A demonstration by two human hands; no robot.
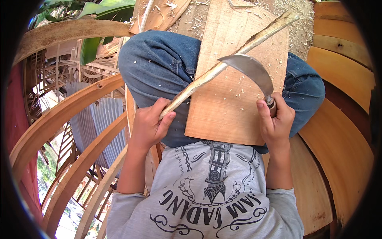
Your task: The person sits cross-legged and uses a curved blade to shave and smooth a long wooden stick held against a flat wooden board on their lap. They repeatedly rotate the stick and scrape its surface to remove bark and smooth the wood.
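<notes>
My left hand [150, 122] is closed around the lower end of a long wooden stick [207, 77]. The stick slants up to the right, with pale shaved wood and patches of brown bark along it. In my right hand [276, 119] is the short handle of a sickle [254, 71], gripped with the thumb along it. Its curved metal blade arches left, and the tip lies over or against the middle of the stick; I cannot tell if they touch. Beneath both is a broad wooden board [227, 115] resting across my lap.
Wood shavings [301, 34] cover the surface beyond the board. Curved wooden planks [338, 71] line the right side. Bent wooden ribs [67, 115] rise on the left, with corrugated metal sheets [99, 123] below them. Green leaves [107, 8] hang at the upper left.
</notes>
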